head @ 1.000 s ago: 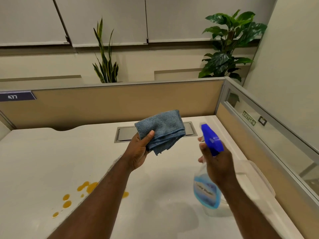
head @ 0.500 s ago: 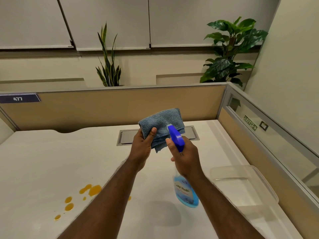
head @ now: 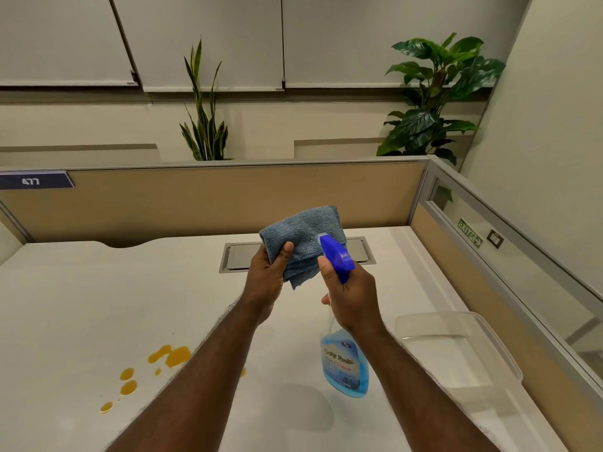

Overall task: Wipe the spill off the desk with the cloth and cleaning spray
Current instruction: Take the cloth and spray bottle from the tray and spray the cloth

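My left hand (head: 266, 277) holds a folded blue-grey cloth (head: 305, 234) up above the white desk (head: 81, 305). My right hand (head: 350, 296) grips the neck of a spray bottle (head: 344, 367) with blue liquid and a blue trigger head; its nozzle points at the cloth, almost touching it. An orange spill (head: 169, 355) of several drops and puddles lies on the desk at the lower left, partly hidden by my left forearm.
A clear plastic container (head: 456, 340) sits on the desk at the right. A metal cable hatch (head: 241, 256) is set into the desk behind the cloth. Tan partition walls (head: 195, 203) close the back and right sides. Potted plants stand beyond them.
My right hand has brought the spray bottle left and up from the container side until its nozzle meets the cloth. The left hand with the cloth has stayed almost still.
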